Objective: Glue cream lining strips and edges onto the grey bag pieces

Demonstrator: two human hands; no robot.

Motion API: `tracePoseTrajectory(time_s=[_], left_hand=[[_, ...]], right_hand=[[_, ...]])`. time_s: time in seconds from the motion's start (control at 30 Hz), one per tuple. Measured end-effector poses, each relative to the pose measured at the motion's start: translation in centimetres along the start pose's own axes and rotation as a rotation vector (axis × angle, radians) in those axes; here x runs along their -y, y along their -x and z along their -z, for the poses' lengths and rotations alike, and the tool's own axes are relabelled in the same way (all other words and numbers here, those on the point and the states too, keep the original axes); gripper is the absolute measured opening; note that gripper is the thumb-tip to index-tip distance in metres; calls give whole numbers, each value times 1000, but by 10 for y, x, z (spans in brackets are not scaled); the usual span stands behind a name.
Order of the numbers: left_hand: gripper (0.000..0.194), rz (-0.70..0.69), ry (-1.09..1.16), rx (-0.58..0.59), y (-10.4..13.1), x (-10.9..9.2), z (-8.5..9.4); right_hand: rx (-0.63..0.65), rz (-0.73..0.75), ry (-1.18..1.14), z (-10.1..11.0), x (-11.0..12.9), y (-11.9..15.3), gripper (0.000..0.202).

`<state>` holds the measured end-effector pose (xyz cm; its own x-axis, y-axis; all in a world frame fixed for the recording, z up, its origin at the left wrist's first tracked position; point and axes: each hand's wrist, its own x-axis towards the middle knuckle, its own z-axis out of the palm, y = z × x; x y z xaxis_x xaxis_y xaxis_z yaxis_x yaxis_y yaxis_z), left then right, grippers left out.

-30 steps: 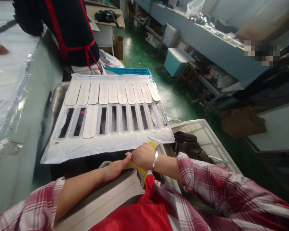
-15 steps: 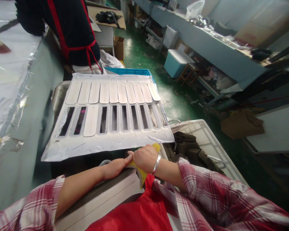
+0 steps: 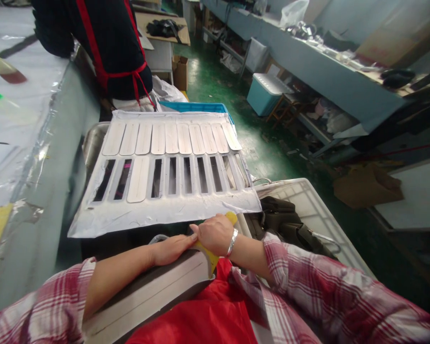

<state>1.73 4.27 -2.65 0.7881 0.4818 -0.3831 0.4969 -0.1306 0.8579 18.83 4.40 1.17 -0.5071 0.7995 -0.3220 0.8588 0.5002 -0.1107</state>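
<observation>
While gripping a yellow tool [image 3: 212, 258] in a closed R hand [image 3: 215, 234], lays L hand [image 3: 174, 249] along the dark upper edge of a thick pale-faced piece [image 3: 154, 289], w/ thumb tip right up against R hand. Can't tell L grip for sure, w/ fingers mostly hidden: maybe only resting, maybe holding. Shows rounded tool end above R fist, other end down at R end of piece. Has piece low in front of body, slanting from lower L up to tool, just above red cloth [image 3: 197, 315]; bears a thin lengthwise line on pale face. Wears plaid sleeves [image 3: 57, 301] rolled up, plus silvery bracelet [image 3: 232, 242] on R wrist. Just past hands, white board [image 3: 200, 208] w/ far row of pale rounded strips [image 3: 158, 138] side by side; in nearer row, one more strip, 3rd from L, among dark slots. Near R arm, pale crate [image 3: 313, 200] w/ dark olive items [image 3: 283, 220] inside. Behind board, blue crate [image 3: 197, 106]. Farther off to L, co-worker [image 3: 118, 48] in dark clothes w/ red ties, beside plastic-covered table [image 3: 25, 102]. Well off to R, long bench [image 3: 308, 81], w/ turquoise box [image 3: 263, 95] on green floor [image 3: 209, 71].
</observation>
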Motion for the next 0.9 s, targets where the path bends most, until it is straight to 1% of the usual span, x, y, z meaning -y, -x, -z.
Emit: tracePoseTrajectory(time_s=[0.17,0.4,0.57,0.67,0.77,0.83,0.9], left_hand=[[56,73,83,18,7,-6,1],[60,125,196,14,20,-12,5],[58,117,155,0,34,-13,10],[62,137,110,-36,42,-19,11],[64,134,18,-53,50,-32,9],[67,128,-33,-65,57,-41,8],[67,146,-68,-118,68,-47,6]], right_hand=[[-6,141,23,4,-3,-14,55],[-18,198,-24,3,8,-19,55],[-94,173,-31,4,20,-24,52],[-79,219,-21,6,28,-28,50],[-39,257,9,11,34,-29,50],[-6,246,13,18,32,-27,52],[-11,183,4,29,22,-20,49]])
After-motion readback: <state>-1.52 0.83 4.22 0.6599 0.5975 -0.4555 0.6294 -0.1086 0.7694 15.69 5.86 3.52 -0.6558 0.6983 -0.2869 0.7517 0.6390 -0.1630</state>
